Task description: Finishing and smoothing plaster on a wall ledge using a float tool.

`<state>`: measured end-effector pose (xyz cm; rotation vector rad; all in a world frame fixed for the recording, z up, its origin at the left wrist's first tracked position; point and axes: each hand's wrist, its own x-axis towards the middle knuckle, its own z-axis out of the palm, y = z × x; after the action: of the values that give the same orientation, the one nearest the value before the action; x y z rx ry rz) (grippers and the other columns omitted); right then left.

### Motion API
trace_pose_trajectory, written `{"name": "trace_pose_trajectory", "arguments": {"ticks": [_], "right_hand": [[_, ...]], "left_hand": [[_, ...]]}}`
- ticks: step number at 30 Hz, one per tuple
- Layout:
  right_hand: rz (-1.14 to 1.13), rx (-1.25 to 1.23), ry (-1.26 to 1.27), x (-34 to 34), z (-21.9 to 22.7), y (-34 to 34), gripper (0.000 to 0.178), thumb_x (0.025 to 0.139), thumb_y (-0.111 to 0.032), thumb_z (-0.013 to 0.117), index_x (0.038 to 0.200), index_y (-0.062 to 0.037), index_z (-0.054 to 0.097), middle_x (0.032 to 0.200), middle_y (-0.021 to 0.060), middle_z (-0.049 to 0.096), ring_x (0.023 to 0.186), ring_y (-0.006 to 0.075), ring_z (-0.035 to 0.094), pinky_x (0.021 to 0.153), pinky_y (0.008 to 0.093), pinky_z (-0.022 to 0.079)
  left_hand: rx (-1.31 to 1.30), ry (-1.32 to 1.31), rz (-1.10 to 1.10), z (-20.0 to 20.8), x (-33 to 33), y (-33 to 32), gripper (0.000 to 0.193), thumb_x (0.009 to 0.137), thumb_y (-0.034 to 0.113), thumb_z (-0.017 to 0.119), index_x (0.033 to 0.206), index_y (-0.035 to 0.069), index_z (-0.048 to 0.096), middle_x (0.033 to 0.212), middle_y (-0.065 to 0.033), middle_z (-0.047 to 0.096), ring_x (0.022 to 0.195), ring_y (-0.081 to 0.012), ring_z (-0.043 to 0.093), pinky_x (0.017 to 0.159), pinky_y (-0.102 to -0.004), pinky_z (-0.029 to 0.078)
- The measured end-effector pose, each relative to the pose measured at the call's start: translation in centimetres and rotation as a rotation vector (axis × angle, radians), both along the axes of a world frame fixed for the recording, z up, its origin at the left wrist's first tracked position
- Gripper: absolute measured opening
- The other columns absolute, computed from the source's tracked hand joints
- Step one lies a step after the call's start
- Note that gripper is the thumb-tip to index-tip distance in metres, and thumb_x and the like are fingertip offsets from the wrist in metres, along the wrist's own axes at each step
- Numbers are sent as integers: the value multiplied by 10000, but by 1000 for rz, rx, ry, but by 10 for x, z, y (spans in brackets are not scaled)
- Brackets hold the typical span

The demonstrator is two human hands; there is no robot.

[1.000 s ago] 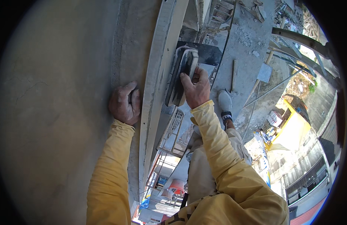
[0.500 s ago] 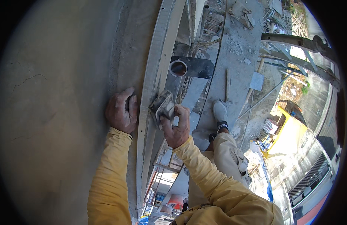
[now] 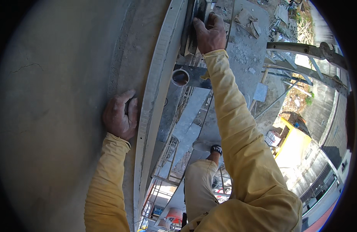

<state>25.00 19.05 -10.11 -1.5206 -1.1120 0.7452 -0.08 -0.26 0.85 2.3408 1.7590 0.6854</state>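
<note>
My left hand (image 3: 120, 117) rests on the grey ledge (image 3: 129, 65) beside the rendered wall, its bent fingers and thumb apart with nothing between them. Right of it runs a long pale edge strip (image 3: 157, 65). My right arm reaches far forward, and the right hand (image 3: 212, 34) grips a dark, straight-edged piece (image 3: 191, 33), thumb on its near side. The piece stands close to the strip and runs toward the top rim; its exact kind I cannot make out. Below that hand, a round white pot (image 3: 180, 77) with dark contents sits on a dark board (image 3: 197, 75).
A dusty scaffold plank (image 3: 244, 54) with rubble and torn paper lies at right. Metal scaffold tubes (image 3: 302, 48) cross beyond it. Gaps beside the planks show lower levels. Red bucket (image 3: 174, 215) low down; yellow sheet (image 3: 295, 141) at far right; my shoe (image 3: 201, 145) on the planks.
My right hand has left the strip beside the left hand, where it held a grey block-like tool, and moved forward onto the dark piece. The left hand has stayed nearly in place.
</note>
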Motion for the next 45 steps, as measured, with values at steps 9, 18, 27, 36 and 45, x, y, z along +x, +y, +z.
{"name": "trace_pose_trajectory", "arguments": {"ticks": [9, 18, 27, 36, 45], "right_hand": [[33, -331, 648, 32, 22, -27, 391, 871, -240, 773, 1045, 89, 653, 878, 105, 705, 759, 173, 665, 723, 302, 544], [155, -427, 420, -16, 45, -103, 335, 930, -172, 730, 1129, 36, 557, 918, 63, 689, 793, 98, 620, 738, 245, 507], [459, -77, 259, -5, 36, -201, 522, 661, -11, 804, 1127, -28, 569, 972, 124, 559, 919, 295, 556, 806, 386, 485], [393, 240, 228, -24, 17, -142, 534, 666, -19, 790, 1154, -46, 575, 994, 105, 539, 896, 270, 521, 828, 386, 456], [122, 481, 163, 15, 7, 51, 434, 833, -178, 751, 1145, 66, 573, 1009, 195, 603, 904, 305, 604, 830, 394, 504]], "left_hand": [[-17, 21, -9, 4, -2, -1, 261, 909, 30, 685, 1159, 67, 621, 870, -127, 667, 714, -309, 636, 644, -402, 511], [-50, 56, 13, 8, 3, 2, 302, 902, 28, 681, 1180, 106, 596, 763, -86, 590, 615, -289, 557, 561, -403, 443], [-85, 102, 38, 7, -5, -9, 315, 910, 43, 667, 1202, 133, 590, 721, -62, 538, 562, -254, 482, 532, -389, 398], [-42, 117, 32, 7, -3, -10, 281, 927, 55, 637, 1197, 102, 576, 756, -58, 540, 584, -233, 471, 549, -377, 390], [90, 115, 38, -1, 7, -3, 205, 953, 97, 634, 1151, 68, 589, 808, -85, 591, 620, -218, 491, 578, -361, 410]]}}
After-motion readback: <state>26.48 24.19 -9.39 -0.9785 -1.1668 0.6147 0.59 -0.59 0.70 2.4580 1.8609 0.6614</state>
